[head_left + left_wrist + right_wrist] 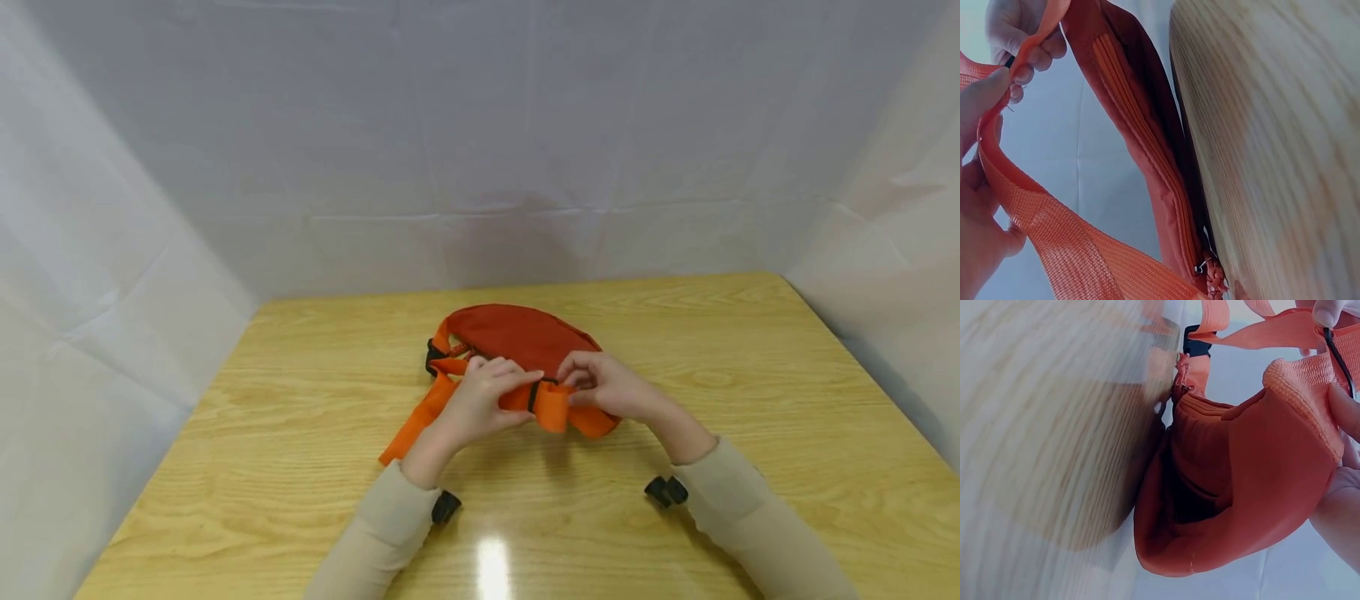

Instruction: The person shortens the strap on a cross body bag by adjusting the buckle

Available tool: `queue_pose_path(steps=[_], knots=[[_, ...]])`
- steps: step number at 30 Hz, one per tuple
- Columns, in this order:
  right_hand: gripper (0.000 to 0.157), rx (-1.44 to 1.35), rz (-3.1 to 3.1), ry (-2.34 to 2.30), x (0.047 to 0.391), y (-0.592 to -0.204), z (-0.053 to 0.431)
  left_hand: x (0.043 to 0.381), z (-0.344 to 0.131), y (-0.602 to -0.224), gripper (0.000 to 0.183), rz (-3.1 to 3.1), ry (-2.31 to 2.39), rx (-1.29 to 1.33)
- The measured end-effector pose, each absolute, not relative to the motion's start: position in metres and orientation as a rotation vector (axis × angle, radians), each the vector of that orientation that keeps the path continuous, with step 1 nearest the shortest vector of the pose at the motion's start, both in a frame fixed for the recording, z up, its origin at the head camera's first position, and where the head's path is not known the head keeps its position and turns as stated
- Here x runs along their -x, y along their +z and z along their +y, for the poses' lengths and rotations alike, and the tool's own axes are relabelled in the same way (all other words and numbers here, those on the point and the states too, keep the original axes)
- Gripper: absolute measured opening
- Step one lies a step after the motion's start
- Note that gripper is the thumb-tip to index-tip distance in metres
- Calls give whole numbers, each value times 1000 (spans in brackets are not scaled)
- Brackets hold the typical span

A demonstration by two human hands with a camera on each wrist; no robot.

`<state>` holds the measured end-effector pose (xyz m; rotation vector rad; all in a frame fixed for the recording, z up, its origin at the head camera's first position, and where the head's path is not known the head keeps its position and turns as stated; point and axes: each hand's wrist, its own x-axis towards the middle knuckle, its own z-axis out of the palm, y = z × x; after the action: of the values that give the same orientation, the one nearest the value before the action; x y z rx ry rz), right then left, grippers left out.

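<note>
A red waist bag (517, 332) rests on the table with its zipper (1141, 134) facing the person. My left hand (483, 398) pinches the orange strap (551, 410) between thumb and fingers, close to a black slider (1338, 359). On the other side of that slider, my right hand (609, 386) holds the strap with curled fingers, where the webbing forms a loop. At the bag's left end hangs a black buckle (433, 357). From there a loose strap tail (416, 425) runs down toward the near left. The right fingertips are partly hidden behind the webbing.
The bag lies on a light wooden table (300, 417). White sheeting (487, 167) hangs behind the table and at both sides. Black wrist mounts (666, 492) sit at both cuffs, close above the tabletop.
</note>
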<state>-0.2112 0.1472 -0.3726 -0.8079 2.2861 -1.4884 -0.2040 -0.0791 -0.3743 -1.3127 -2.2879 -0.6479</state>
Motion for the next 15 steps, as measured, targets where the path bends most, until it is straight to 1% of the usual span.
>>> queue_pose_path(steps=[6,9,13,15], knots=[[9,701,2344,-1472,211,-374,145,204,-79,-375,48,-2294,-642,1287],[13,740,2338,-1464,211,-376,147,204,-80,-375,48,-2306,-634,1276],[24,855,2257,-1462,211,-378,153,204,-81,-376,47,-2310,-628,1274],[28,868,2219,-1465,211,-378,155,204,-82,-377,47,-2304,-626,1271]])
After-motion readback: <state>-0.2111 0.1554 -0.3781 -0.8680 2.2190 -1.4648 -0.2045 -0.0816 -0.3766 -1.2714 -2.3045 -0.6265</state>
